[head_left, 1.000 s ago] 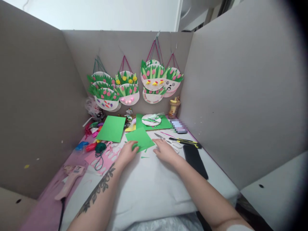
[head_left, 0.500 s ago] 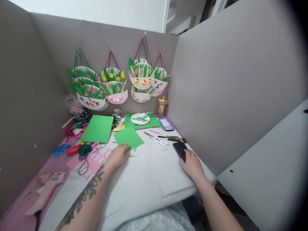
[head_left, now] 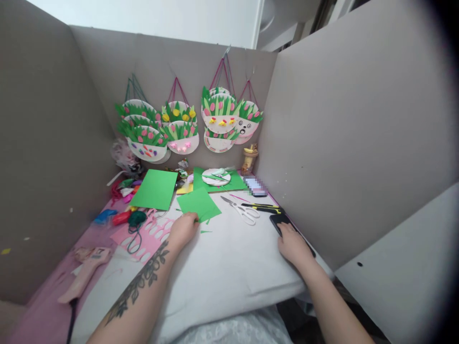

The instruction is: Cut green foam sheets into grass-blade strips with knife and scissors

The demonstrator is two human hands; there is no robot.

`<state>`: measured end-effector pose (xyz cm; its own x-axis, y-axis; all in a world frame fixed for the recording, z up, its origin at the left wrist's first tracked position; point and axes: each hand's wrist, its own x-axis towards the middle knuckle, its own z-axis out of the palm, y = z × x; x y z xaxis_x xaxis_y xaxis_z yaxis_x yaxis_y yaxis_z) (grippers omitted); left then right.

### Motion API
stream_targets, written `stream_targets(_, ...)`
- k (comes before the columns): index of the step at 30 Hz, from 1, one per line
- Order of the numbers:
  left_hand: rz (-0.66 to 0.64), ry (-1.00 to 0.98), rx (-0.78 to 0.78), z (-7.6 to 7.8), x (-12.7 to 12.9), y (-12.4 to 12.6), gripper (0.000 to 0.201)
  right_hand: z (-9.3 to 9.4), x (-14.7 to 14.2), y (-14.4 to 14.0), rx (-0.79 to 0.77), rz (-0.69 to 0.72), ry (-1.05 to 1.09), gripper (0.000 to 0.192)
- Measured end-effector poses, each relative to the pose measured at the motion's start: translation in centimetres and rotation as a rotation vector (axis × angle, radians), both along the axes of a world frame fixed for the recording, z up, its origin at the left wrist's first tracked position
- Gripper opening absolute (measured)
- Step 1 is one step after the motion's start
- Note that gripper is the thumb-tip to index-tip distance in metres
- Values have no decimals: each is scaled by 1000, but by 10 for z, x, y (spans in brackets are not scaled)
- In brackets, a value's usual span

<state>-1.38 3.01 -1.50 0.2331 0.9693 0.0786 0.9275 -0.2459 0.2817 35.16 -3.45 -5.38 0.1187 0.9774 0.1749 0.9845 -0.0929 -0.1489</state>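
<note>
My left hand (head_left: 183, 229) rests on the white table sheet (head_left: 229, 267) with its fingertips on the near edge of a cut green paper sheet (head_left: 198, 202). Over on the right, my right hand (head_left: 292, 244) lies on top of a black phone (head_left: 278, 219) at the table's edge; whether it grips the phone is unclear. White-handled scissors (head_left: 241, 209) lie between the two hands, farther back. A yellow-and-black utility knife (head_left: 261, 208) sits just behind the phone.
Another green sheet (head_left: 155, 189) lies at left. A paper plate (head_left: 215, 177) sits on green paper behind. Pink cut-out paper (head_left: 145, 236) and green yarn (head_left: 137, 219) lie left. A glue gun (head_left: 86, 272) is at near left. Finished plate crafts (head_left: 218, 119) hang on grey cardboard walls.
My right hand left the spot by the green paper and scissors and moved right onto the black phone. My left hand stayed on the green sheet. The view shifted slightly.
</note>
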Motion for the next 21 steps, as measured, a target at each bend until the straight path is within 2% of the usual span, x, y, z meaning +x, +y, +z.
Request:
stream_targets(2,23,14,17,-1,4,-1,20,19,-23,6,-4,104,40,51)
stream_targets(5,7,11,50,-3,4,-1,23,47,-75,26,-6,388,129,50)
stream_targets(7,42,-22,58,-3,-2,1,24,58,-112,49,-48,539,201,48)
stream_targets(8,75,-42,63,-3,-6,2,24,60,-129,63,-70,569,242,47)
stream_targets(10,128,-68,65,-3,-14,4,23,58,-158,95,-103,521,318,48)
stream_targets(13,107,-44,30,-4,-23,6,24,46,-186,139,-180,269,488,47)
stream_targets(15,79,-24,15,-5,-24,7,24,39,-194,159,-226,182,657,34)
stream_targets(18,68,-24,10,-6,-23,7,25,33,-194,171,-270,191,768,11)
stream_targets(21,127,-118,40,0,-34,12,26,36,-184,166,-239,248,836,13)
